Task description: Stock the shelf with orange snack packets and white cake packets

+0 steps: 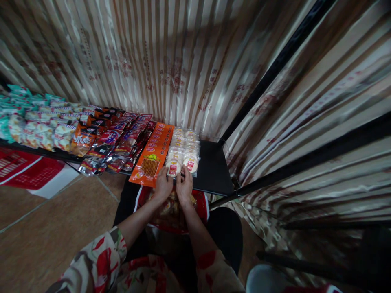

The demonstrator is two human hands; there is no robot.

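Two rows of clear packets with round white crackers (173,156) lie on the black shelf (215,167), overlapping from back to front. At the near end of the rows, the front packets carry red-and-white labels. My left hand (164,185) has its fingers closed at the left edge of the front left packet. The fingers and thumb of my right hand (184,186) grip the near edge of the front right packet (190,164). Just left of the crackers lies a long orange packet (152,154) with brown sticks showing through its window.
Dark red snack packets (131,140), orange-and-black bags (83,139), white bags (42,136) and green bags (18,97) line the shelf leftward. Under my hands stands a red container (203,207) with wrapped snacks. Black frame bars (271,67) and a striped curtain (189,61) border the shelf.
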